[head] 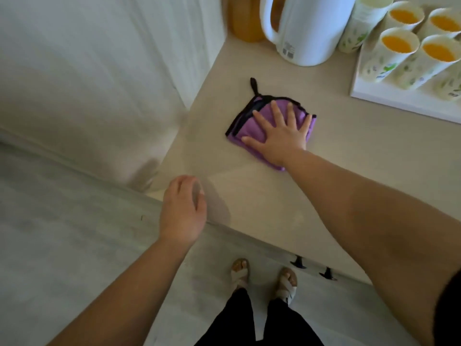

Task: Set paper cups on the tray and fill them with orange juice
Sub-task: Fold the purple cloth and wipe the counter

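Observation:
Several paper cups with a leaf print (389, 56), filled with orange juice, stand on a white tray (389, 98) at the table's far right. A stack of empty paper cups (359, 26) stands just left of the tray. My right hand (282, 131) lies flat, fingers spread, on a folded purple cloth (247, 121) in the middle of the table. My left hand (183, 211) hovers at the table's near left corner with loosely curled fingers and holds nothing.
A white jug (306, 31) with a handle stands at the back of the beige table (262, 201), and an orange juice bottle (245, 21) is behind it. A white wall runs along the left. My feet (264, 278) stand on the grey floor.

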